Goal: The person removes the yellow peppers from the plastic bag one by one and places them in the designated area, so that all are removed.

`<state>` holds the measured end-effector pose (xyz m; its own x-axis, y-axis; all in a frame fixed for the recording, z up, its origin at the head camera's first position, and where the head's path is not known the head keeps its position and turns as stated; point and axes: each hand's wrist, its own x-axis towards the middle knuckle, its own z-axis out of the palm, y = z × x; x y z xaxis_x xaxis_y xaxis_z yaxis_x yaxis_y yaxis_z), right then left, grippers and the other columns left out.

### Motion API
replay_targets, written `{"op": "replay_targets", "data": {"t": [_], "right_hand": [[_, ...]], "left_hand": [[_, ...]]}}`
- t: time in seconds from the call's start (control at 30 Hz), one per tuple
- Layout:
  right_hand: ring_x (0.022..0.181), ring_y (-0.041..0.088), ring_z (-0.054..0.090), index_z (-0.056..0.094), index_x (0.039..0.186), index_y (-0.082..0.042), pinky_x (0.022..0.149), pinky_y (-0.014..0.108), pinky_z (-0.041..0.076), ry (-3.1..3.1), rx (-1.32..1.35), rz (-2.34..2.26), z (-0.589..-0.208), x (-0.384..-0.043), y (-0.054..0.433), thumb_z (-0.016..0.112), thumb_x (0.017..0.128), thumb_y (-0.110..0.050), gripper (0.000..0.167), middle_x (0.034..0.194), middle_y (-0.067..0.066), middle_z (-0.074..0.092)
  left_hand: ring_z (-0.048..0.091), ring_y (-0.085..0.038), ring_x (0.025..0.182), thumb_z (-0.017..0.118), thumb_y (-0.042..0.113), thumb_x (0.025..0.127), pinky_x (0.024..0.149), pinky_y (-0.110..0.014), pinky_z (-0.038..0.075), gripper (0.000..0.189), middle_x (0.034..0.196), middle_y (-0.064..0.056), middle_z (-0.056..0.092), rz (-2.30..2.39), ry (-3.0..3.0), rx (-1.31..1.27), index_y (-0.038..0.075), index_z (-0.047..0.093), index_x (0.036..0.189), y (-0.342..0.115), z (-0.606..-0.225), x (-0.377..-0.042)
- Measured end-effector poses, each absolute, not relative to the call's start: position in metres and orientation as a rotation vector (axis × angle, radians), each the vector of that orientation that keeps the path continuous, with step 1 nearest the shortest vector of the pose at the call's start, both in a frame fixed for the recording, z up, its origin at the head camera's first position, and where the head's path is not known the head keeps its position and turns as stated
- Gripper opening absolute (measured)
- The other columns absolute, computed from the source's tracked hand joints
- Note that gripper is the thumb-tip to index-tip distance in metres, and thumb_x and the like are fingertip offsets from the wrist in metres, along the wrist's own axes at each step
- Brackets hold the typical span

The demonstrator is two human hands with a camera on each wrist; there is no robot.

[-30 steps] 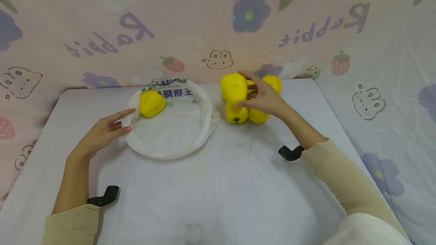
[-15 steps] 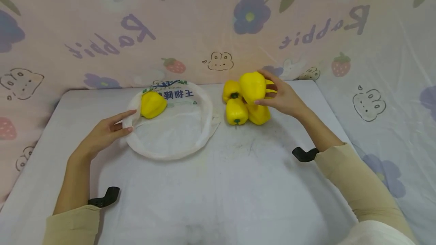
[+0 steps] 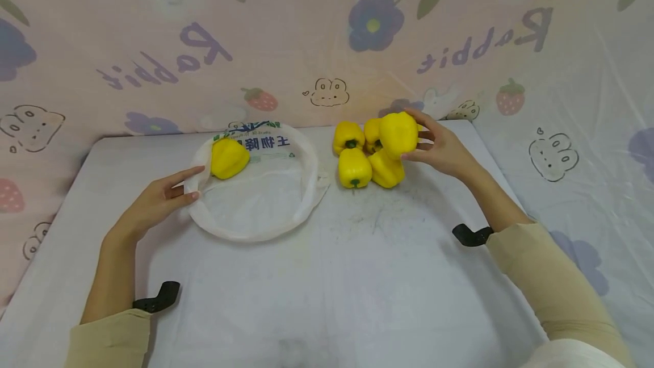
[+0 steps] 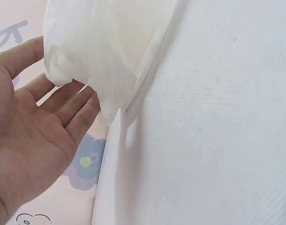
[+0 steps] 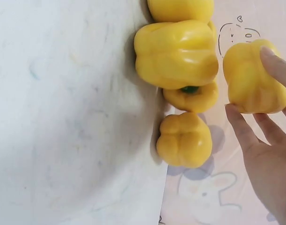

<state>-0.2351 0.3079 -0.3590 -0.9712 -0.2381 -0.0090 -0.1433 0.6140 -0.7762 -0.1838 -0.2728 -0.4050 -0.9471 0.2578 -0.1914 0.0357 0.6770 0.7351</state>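
My right hand (image 3: 443,147) holds a yellow bell pepper (image 3: 398,136) between thumb and fingers, raised above a cluster of other yellow bell peppers. In the right wrist view this bell pepper (image 5: 250,79) is apart from the others. My left hand (image 3: 155,202) pinches the left rim of a white plastic bag (image 3: 250,237), whose round mouth stands wide. Inside the bag, by that rim, is another yellow bell pepper (image 3: 230,158). The left wrist view shows the bag's thin film (image 4: 105,56) between thumb and fingers.
Several yellow bell peppers (image 3: 355,168) sit close together right of the bag, near the back of the white table (image 3: 327,294). One separate bell pepper (image 5: 185,139) shows in the right wrist view. A printed curtain (image 3: 286,33) hangs behind the table.
My right hand has moved right with the held bell pepper, uncovering bell peppers at the cluster's left. The left hand and the bag have stayed in place.
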Motion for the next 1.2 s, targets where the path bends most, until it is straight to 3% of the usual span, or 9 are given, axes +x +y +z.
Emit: {"op": "replay_targets", "data": {"t": [0.07, 0.13, 0.2, 0.3, 0.6, 0.87, 1.03, 1.2], "right_hand": [[0.141, 0.037, 0.041, 0.023, 0.157, -0.037, 0.112, 0.052, 0.043, 2.73, -0.307, -1.276, -0.359, -0.233, 0.311, 0.08, 0.085, -0.018, 0.095, 0.166, -0.002, 0.023], [0.141, 0.037, 0.042, 0.023, 0.157, -0.038, 0.111, 0.051, 0.044, 2.735, -0.295, -1.266, -0.359, -0.231, 0.315, 0.081, 0.084, -0.02, 0.095, 0.166, -0.003, 0.023], [0.141, 0.036, 0.042, 0.024, 0.157, -0.037, 0.111, 0.05, 0.044, 2.738, -0.286, -1.266, -0.359, -0.229, 0.318, 0.081, 0.084, -0.022, 0.094, 0.165, -0.004, 0.024], [0.14, 0.036, 0.043, 0.024, 0.157, -0.036, 0.111, 0.05, 0.044, 2.747, -0.268, -1.27, -0.361, -0.227, 0.325, 0.081, 0.084, -0.023, 0.094, 0.165, -0.002, 0.025], [0.139, 0.038, 0.043, 0.023, 0.158, -0.034, 0.111, 0.051, 0.043, 2.778, -0.233, -1.233, -0.371, -0.221, 0.338, 0.08, 0.085, -0.022, 0.093, 0.165, 0.001, 0.025], [0.138, 0.035, 0.044, 0.023, 0.158, -0.037, 0.109, 0.048, 0.044, 2.775, -0.203, -1.202, -0.385, -0.215, 0.344, 0.08, 0.085, -0.027, 0.093, 0.165, 0.001, 0.026], [0.139, 0.035, 0.043, 0.024, 0.158, -0.033, 0.11, 0.047, 0.044, 2.741, -0.183, -1.244, -0.394, -0.209, 0.345, 0.081, 0.084, -0.027, 0.094, 0.165, 0.002, 0.025], [0.138, 0.037, 0.044, 0.024, 0.159, -0.03, 0.109, 0.049, 0.044, 2.73, -0.179, -1.279, -0.401, -0.207, 0.346, 0.08, 0.085, -0.022, 0.093, 0.165, 0.005, 0.025]], "left_hand": [[0.043, -0.019, 0.098, 0.061, 0.037, 0.099, 0.079, -0.028, 0.039, 0.063, 0.122, -0.012, 0.046, 1.15, 2.598, 0.234, 0.026, 0.035, 0.156, -0.273, -0.404, -0.183], [0.046, -0.025, 0.111, 0.061, 0.038, 0.098, 0.093, -0.039, 0.045, 0.064, 0.141, -0.016, 0.045, 1.169, 2.575, 0.227, 0.027, 0.035, 0.156, -0.272, -0.403, -0.182], [0.042, -0.034, 0.128, 0.061, 0.039, 0.098, 0.106, -0.057, 0.04, 0.066, 0.159, -0.016, 0.031, 1.183, 2.55, 0.223, 0.028, 0.033, 0.156, -0.272, -0.401, -0.182], [0.037, -0.044, 0.137, 0.062, 0.038, 0.098, 0.109, -0.072, 0.03, 0.067, 0.165, -0.019, 0.021, 1.198, 2.526, 0.224, 0.027, 0.031, 0.157, -0.273, -0.4, -0.183], [0.041, -0.041, 0.132, 0.062, 0.037, 0.098, 0.107, -0.07, 0.033, 0.068, 0.163, -0.022, 0.023, 1.179, 2.532, 0.236, 0.025, 0.03, 0.158, -0.274, -0.401, -0.185], [0.037, -0.045, 0.138, 0.061, 0.038, 0.099, 0.109, -0.073, 0.029, 0.067, 0.164, -0.021, 0.023, 1.179, 2.523, 0.232, 0.025, 0.031, 0.157, -0.274, -0.401, -0.186], [0.031, -0.052, 0.143, 0.061, 0.038, 0.098, 0.109, -0.075, 0.027, 0.068, 0.165, -0.02, 0.02, 1.185, 2.504, 0.234, 0.024, 0.031, 0.157, -0.274, -0.401, -0.186], [0.032, -0.05, 0.143, 0.061, 0.038, 0.098, 0.11, -0.074, 0.028, 0.067, 0.165, -0.019, 0.021, 1.192, 2.505, 0.246, 0.023, 0.032, 0.157, -0.274, -0.401, -0.187]]}}
